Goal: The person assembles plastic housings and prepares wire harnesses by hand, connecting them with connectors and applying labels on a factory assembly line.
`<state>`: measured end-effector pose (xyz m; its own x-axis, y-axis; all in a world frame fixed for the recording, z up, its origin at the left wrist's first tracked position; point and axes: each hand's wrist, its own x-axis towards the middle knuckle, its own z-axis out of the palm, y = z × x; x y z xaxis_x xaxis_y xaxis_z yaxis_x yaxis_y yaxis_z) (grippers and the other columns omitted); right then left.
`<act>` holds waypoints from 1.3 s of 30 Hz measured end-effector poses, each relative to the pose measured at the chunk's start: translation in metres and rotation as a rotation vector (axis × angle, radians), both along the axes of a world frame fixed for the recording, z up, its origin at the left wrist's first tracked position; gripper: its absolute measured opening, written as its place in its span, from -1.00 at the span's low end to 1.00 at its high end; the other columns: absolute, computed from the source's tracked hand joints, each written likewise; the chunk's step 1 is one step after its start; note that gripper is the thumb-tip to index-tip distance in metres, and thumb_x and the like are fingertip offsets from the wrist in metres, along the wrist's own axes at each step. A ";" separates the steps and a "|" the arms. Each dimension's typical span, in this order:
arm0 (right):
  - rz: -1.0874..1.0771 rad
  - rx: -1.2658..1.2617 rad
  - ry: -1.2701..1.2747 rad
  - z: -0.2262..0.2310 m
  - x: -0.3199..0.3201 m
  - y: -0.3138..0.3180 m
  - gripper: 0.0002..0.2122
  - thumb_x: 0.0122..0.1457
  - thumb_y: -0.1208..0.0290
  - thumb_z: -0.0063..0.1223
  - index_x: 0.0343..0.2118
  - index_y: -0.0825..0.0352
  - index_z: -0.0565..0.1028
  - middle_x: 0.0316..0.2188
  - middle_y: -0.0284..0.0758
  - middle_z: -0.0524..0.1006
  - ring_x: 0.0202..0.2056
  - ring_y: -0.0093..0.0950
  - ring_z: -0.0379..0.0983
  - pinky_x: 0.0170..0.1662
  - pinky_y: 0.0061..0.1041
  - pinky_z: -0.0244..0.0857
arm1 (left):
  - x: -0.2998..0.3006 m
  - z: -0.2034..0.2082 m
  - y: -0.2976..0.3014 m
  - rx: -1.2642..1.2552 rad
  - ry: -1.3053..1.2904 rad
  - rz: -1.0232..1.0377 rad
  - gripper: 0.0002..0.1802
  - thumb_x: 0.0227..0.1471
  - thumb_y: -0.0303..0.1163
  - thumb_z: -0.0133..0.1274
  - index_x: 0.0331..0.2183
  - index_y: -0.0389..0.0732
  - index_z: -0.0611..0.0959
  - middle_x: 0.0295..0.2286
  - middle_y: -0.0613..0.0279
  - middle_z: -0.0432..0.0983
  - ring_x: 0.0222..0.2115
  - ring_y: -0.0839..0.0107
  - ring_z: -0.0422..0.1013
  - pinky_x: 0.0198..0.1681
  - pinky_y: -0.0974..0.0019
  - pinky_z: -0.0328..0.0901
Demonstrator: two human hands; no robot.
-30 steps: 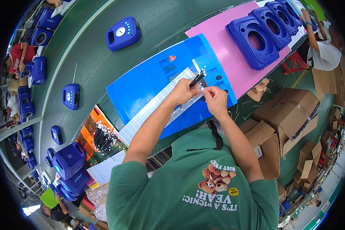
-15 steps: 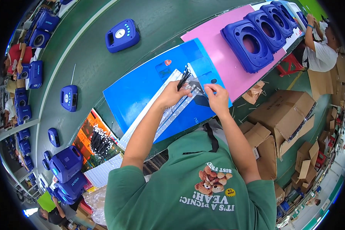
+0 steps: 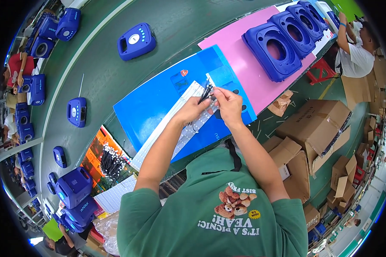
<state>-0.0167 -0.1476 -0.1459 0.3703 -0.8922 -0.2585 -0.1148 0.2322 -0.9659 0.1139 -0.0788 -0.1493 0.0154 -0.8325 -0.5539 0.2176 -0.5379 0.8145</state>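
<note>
My left hand (image 3: 192, 109) is closed round a bundle of black wires (image 3: 206, 91) with small pale ends. Right beside it, my right hand (image 3: 228, 105) has thumb and fingers pinched at the bundle's upper end. What exactly sits in that pinch is too small to tell. Beneath both hands lie long white strip boards (image 3: 162, 133) dotted with small parts, slanting across a blue sheet (image 3: 143, 112) on the bench. A second heap of black wires with white connectors (image 3: 111, 162) rests to the left on an orange printed sheet (image 3: 93, 150).
Several blue speaker housings (image 3: 272, 52) with round openings line a pink sheet (image 3: 240, 38) at the far right. Blue speakers (image 3: 136, 41) stand on the green surface beyond. Cardboard boxes (image 3: 315, 122) sit on the floor to my right. A co-worker (image 3: 357, 53) is at the upper right.
My right hand has moved left, from apart over the blue sheet to against the wire bundle. My left hand stays nearly in place, still gripping the wires.
</note>
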 end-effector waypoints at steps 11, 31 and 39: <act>0.038 0.398 -0.478 0.000 -0.012 0.008 -0.84 0.14 0.41 -0.03 -0.29 0.38 0.43 -0.41 -0.26 0.53 -0.58 -0.66 0.42 -0.53 -0.73 0.33 | 0.013 -0.005 0.002 0.099 0.162 0.007 -0.75 0.09 -0.28 -0.11 -0.29 -0.25 0.52 -0.66 0.33 0.35 -0.74 0.62 0.17 -0.66 0.40 0.26; 0.268 0.068 -0.208 0.027 -0.068 -0.027 -0.81 0.09 0.45 -0.01 -0.28 0.41 0.53 -0.62 -0.45 0.43 -0.53 -0.70 0.30 -0.42 -0.72 0.18 | 0.010 0.003 0.002 0.071 -0.377 -0.144 -0.73 0.07 -0.28 -0.08 -0.38 -0.30 0.56 -0.56 0.24 0.48 -0.65 0.48 0.34 -0.63 0.39 0.27; 0.387 0.103 0.014 0.008 -0.041 -0.002 -0.81 0.09 0.49 -0.05 -0.26 0.44 0.48 -0.51 -0.34 0.51 -0.49 -0.65 0.39 -0.40 -0.68 0.28 | 0.008 -0.009 0.004 -0.106 -0.341 -0.045 -0.82 -0.07 -0.36 0.08 -0.39 -0.25 0.60 -0.56 0.33 0.50 -0.52 0.61 0.28 -0.40 0.41 0.18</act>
